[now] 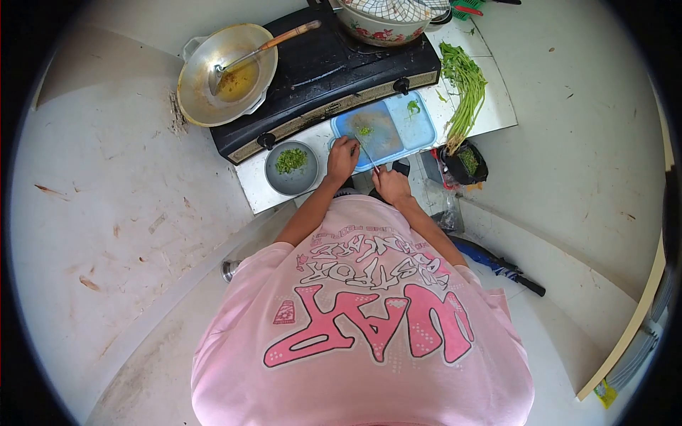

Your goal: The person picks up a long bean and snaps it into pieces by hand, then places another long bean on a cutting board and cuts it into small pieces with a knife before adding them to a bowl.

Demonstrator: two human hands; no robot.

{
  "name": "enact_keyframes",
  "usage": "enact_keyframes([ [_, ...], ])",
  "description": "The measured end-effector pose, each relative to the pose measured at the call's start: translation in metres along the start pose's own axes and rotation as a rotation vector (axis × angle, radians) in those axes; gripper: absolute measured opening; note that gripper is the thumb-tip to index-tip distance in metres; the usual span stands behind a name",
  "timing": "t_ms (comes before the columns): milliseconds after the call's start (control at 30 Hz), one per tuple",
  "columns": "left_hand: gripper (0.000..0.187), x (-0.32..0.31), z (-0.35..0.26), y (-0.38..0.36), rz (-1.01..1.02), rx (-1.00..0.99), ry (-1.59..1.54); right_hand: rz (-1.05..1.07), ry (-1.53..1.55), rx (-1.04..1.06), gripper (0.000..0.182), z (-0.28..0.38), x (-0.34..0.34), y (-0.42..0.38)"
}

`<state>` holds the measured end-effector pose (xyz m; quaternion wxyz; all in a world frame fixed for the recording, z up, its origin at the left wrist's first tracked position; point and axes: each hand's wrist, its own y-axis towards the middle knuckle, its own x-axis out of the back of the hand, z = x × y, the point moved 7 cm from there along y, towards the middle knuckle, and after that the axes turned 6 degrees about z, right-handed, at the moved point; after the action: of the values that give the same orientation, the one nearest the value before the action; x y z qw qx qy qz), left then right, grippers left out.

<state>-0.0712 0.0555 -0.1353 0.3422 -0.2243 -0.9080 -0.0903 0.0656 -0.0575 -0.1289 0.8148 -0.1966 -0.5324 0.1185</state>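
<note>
My right hand (391, 185) is closed round the handle of a knife (368, 155), whose blade points up and left over a blue cutting board (383, 133). At the board's left edge my left hand (343, 157) has its fingers bent together near the blade tip; what they hold, if anything, is too small to make out. A small heap of chopped greens (364, 130) lies on the board just above the blade, and a green leaf (413, 106) lies at its upper right. Left of my left hand, a grey bowl (290, 186) holds more chopped greens (290, 161).
A black gas stove (312, 71) stands behind the board, with a wok (195, 99) and ladle (268, 44) at left and a floral pot (387, 30) at right. Long leafy stalks (465, 92) lie right of the board, above a dark container (480, 169). An umbrella (490, 261) lies lower right.
</note>
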Motion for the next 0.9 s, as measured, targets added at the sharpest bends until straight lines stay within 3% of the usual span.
enact_keyframes([
  [900,0.015,0.0,0.0,0.002,0.025,-0.061,-0.01,-0.095,0.054,0.016,0.043,0.0,-0.001,0.02],
])
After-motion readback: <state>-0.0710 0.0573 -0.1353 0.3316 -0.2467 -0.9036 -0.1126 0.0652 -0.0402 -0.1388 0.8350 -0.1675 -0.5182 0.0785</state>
